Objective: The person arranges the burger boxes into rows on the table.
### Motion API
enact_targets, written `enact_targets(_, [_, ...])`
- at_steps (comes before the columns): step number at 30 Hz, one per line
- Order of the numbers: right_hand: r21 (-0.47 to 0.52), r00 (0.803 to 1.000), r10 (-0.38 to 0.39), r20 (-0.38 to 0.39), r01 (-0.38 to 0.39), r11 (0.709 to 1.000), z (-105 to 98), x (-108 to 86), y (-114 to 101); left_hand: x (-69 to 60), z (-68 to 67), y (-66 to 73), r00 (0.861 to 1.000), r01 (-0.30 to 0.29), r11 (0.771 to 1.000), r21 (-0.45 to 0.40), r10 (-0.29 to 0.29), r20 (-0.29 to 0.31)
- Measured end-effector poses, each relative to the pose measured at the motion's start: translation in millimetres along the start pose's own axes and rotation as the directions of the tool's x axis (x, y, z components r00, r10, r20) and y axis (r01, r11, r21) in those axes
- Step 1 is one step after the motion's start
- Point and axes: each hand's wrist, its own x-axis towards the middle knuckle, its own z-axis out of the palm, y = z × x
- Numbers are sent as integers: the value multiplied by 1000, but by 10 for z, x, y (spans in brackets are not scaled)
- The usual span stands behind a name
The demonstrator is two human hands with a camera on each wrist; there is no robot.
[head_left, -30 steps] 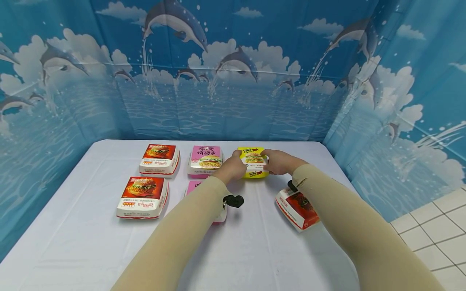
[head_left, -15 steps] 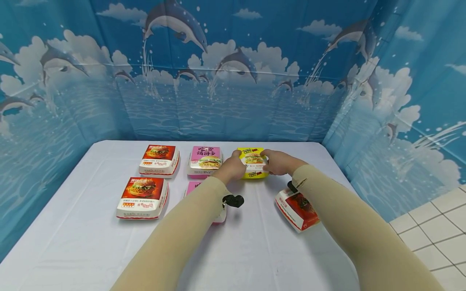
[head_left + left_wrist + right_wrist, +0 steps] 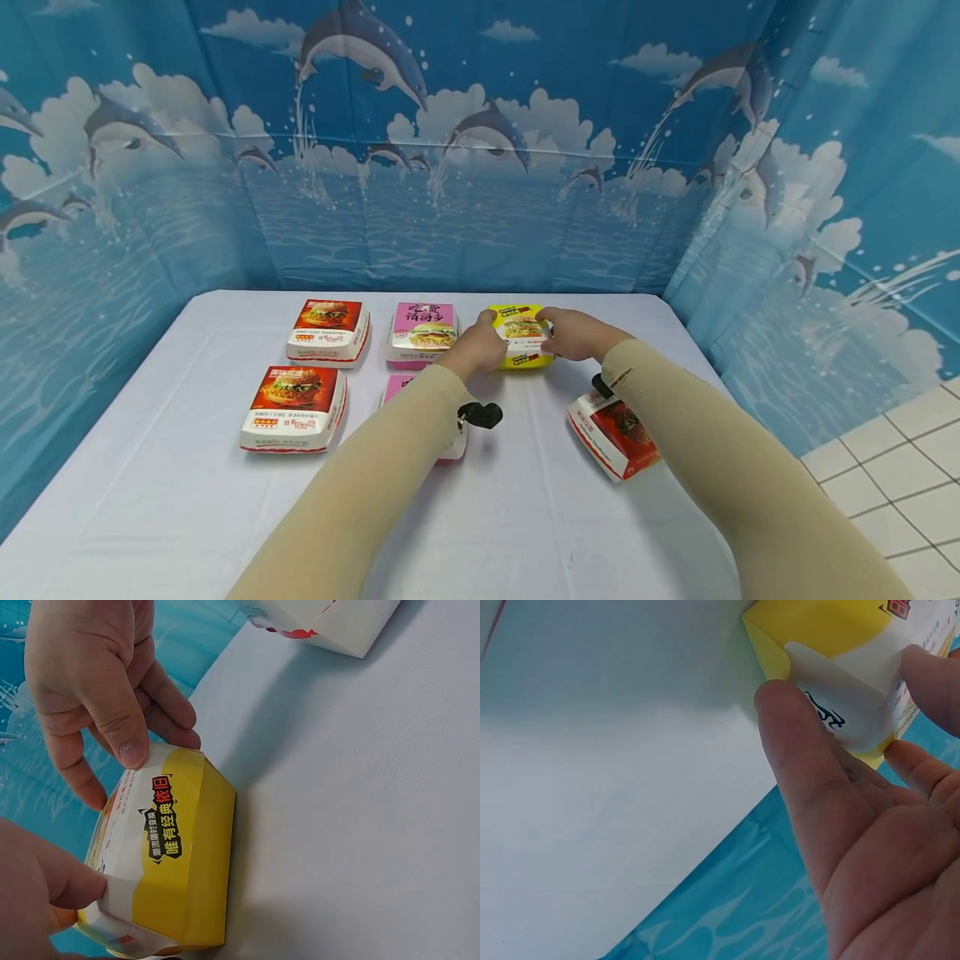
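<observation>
A yellow and white burger box (image 3: 522, 329) lies at the back of the table, right of the middle, between both hands. My left hand (image 3: 478, 346) holds its left side and my right hand (image 3: 581, 335) its right side. In the left wrist view, the left thumb is at a near corner of the box (image 3: 206, 855), with the right hand (image 3: 90, 682) at its other end. From the right wrist, one right finger (image 3: 802, 750) lies along the side of the box (image 3: 847, 637), and other fingertips touch its upper edge. The far side of the box is hidden.
Two red and white burger boxes (image 3: 296, 408) stand at left. Left of the yellow one is a pink burger box (image 3: 423, 329); another pink box (image 3: 396, 385) is partly behind my left forearm. A turned red box (image 3: 615, 433) lies beside my right forearm. A dolphin curtain (image 3: 480, 225) hangs behind.
</observation>
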Motion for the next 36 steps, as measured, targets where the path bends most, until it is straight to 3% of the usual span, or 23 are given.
enact_targets(13, [36,1000,25,-1,-25,999,8,-18,1,18,-5,-6,1000,2,1000,11,-2,5])
enact_targets(26, [15,1000,-29,10,29,999,-84,-64,92,-61,-44,78,1000,-20,1000,7,20,-11])
enact_targets(31, [9,999,-27,18,27,1000,-176,-148,114,-188,-50,160,994,-90,996,19,91,-60])
enact_targets(36, [7,1000,-23,4,23,1000,-276,-266,136,-312,2,249,975,-182,983,2,181,-126])
